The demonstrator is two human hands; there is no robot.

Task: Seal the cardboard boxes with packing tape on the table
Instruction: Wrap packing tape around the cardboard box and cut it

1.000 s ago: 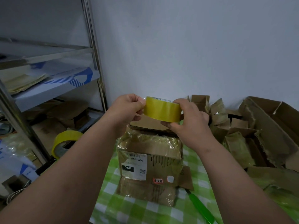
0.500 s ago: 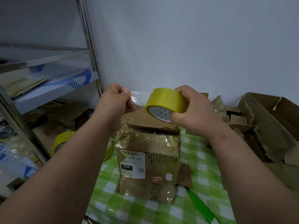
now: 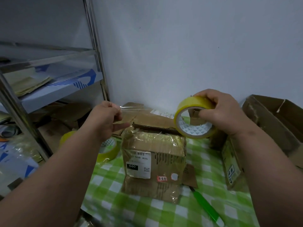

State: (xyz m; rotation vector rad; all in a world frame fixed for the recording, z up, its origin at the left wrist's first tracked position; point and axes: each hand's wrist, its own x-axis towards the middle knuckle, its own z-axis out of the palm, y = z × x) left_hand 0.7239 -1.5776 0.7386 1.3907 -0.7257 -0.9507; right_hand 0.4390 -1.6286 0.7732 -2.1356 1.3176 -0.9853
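A worn cardboard box (image 3: 154, 163) with a white label stands on the green checked tablecloth (image 3: 147, 212), its top flaps loose. Above its right edge my right hand (image 3: 221, 113) grips a yellow roll of packing tape (image 3: 194, 119). My left hand (image 3: 105, 118) pinches the free end of a clear tape strip (image 3: 139, 110) that stretches from the roll across the air over the box top.
A second yellow tape roll (image 3: 108, 148) lies left of the box, partly behind my left arm. A green-handled cutter (image 3: 206, 207) lies at the front right. More cardboard boxes (image 3: 232, 163) stand on the right. A metal shelf rack (image 3: 96, 51) rises at the left.
My hands have drawn apart, the right one carrying the roll to the right and the left one moving left, so a longer strip of tape is pulled out over the box.
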